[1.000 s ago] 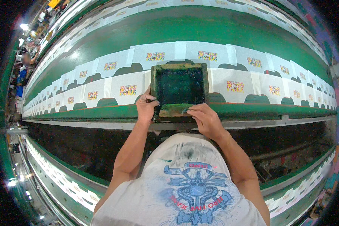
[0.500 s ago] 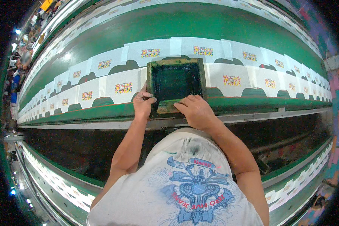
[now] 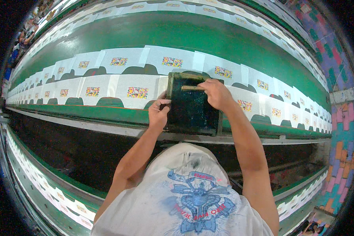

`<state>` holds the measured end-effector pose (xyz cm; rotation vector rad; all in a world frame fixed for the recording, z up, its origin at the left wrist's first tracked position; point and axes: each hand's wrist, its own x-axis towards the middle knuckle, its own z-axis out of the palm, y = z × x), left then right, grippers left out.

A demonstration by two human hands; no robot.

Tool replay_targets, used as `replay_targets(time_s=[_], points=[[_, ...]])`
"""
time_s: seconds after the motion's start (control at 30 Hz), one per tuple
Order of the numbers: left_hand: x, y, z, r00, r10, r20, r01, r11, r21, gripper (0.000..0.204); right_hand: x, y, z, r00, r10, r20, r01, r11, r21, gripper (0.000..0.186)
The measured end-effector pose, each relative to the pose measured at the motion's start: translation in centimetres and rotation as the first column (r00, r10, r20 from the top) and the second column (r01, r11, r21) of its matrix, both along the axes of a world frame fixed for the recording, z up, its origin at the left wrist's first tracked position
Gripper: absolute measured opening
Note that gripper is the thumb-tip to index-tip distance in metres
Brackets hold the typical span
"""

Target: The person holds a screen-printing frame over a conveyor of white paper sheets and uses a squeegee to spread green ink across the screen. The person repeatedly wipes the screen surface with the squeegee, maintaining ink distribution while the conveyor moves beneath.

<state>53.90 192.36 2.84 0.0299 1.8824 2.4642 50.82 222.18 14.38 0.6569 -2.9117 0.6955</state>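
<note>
Bar (image 3: 190, 88) and right hand (image 3: 218, 94) have moved from the frame's near end to its far end; the right hand is closed on the bar. The frame (image 3: 170, 83) lies over the near row on the green table (image 3: 185, 31). At its left edge, the left hand (image 3: 158, 114) is curled; whether it grips, I cannot tell. This looks like a stroke across the mesh (image 3: 192, 112), calling for a steady frame. Printed white pieces (image 3: 137, 82) flank it; the right forearm (image 3: 249, 133) partly blocks one.
</note>
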Motion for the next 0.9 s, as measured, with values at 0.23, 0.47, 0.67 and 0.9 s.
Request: replay_targets(time_s=[0.23, 0.47, 0.67, 0.9], points=[[-0.1, -1.1, 1.0, 0.998, -0.056, 0.022, 0.06, 0.965, -0.256, 0.021, 2.0, -1.9, -1.3, 0.995, -0.095, -0.033, 0.097, 0.994, 0.042, 0.049], [0.0, -1.3, 1.3, 0.995, -0.074, 0.064, 0.094, 0.904, -0.416, 0.016, 10.2, -5.4, -0.2, 0.993, -0.12, -0.021, 0.121, 0.991, 0.054, 0.052], [0.2, -0.9, 0.1, 0.996, -0.072, 0.061, 0.082, 0.979, -0.184, 0.024, 14.5, -6.9, 0.5, 0.99, -0.134, 0.047, 0.131, 0.989, 0.071, 0.055], [0.9, -0.5, -0.1, 0.993, -0.044, -0.105, -0.002, 0.914, -0.407, 0.042, 17.1, -3.5, -0.9, 0.963, -0.132, 0.235, 0.246, 0.782, -0.572, 0.036]])
